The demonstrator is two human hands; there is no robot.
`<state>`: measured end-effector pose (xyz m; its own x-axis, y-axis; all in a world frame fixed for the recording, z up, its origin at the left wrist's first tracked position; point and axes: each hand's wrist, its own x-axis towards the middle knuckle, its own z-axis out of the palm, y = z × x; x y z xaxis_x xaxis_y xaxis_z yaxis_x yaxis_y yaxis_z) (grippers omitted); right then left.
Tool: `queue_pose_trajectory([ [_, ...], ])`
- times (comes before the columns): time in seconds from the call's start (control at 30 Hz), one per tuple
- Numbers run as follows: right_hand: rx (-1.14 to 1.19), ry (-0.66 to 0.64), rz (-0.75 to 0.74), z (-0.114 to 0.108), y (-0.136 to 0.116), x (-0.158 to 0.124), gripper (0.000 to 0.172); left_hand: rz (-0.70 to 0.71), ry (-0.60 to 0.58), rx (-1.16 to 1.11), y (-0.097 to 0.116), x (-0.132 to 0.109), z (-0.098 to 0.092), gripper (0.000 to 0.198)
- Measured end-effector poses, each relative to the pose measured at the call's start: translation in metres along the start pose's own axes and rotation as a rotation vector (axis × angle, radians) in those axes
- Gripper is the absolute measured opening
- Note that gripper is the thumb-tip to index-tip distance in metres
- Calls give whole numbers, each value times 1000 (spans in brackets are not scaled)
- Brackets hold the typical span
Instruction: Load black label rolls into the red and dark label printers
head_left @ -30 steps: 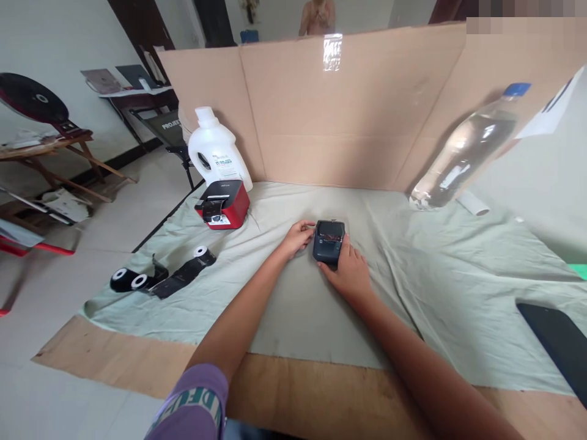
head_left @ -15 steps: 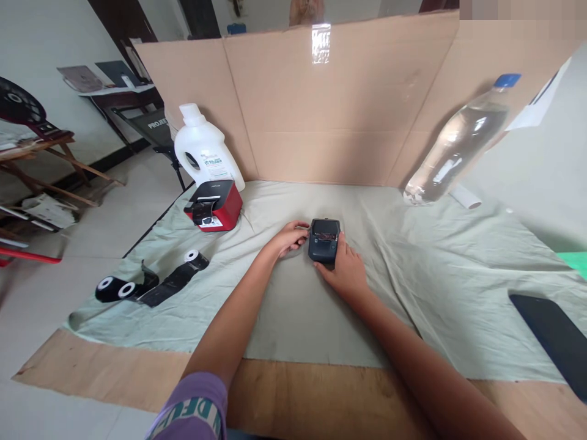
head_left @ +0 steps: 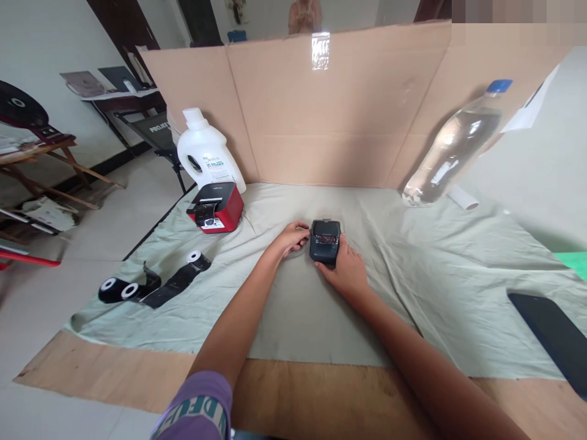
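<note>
A small black portable label printer [head_left: 325, 249] rests on the grey-green cloth in front of me, its dark window and a strip of reddish marks facing up. My right hand [head_left: 346, 264] grips its right side and lower edge, thumb along the near corner. At the printer's left side is my left hand [head_left: 293, 238], fingers bent inward and fingertips against the edge; what lies under them is hidden. Farther left stands a red and black printer [head_left: 227, 214] with black material hanging from its front slot. Nearer lie several black label rolls [head_left: 177, 287], one partly unrolled.
A white detergent jug [head_left: 208, 150] stands behind the red printer. On the right, a water bottle [head_left: 452, 153] leans against the cardboard screen [head_left: 330, 110], beside a white tube [head_left: 462, 197]. A black phone [head_left: 548, 333] lies near the right edge. The cloth ends before the wooden table edge [head_left: 302, 391].
The camera view has shifted slightly. Both hands stay on the black printer. Its upper cover looks a little different in outline; whether it has lifted I cannot tell.
</note>
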<state>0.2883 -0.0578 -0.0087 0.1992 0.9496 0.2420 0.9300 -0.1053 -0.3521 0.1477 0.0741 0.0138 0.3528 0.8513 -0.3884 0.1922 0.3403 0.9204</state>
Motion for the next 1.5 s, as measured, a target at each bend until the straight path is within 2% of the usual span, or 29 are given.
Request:
queue_pose_trajectory([
  [0.53, 21, 19, -5, 4, 5, 1, 95, -72, 74, 25, 2, 3, 2, 24],
  [0.9, 62, 35, 14, 3, 6, 1, 93, -62, 22, 38, 2, 5, 1, 19],
  [1.03, 74, 36, 18, -1, 4, 0, 94, 20, -53, 29, -5, 3, -5, 17],
  [1.2, 142, 68, -19, 1, 7, 0, 94, 254, -316, -25, -19, 3, -20, 33],
  [1.3, 233, 110, -43, 6, 13, 1, 90, 270, -337, -39, -25, 5, -25, 35],
  [1.5, 439, 115, -148, 6, 19, 4, 71, 278, -395, -160, -27, 5, -30, 40],
])
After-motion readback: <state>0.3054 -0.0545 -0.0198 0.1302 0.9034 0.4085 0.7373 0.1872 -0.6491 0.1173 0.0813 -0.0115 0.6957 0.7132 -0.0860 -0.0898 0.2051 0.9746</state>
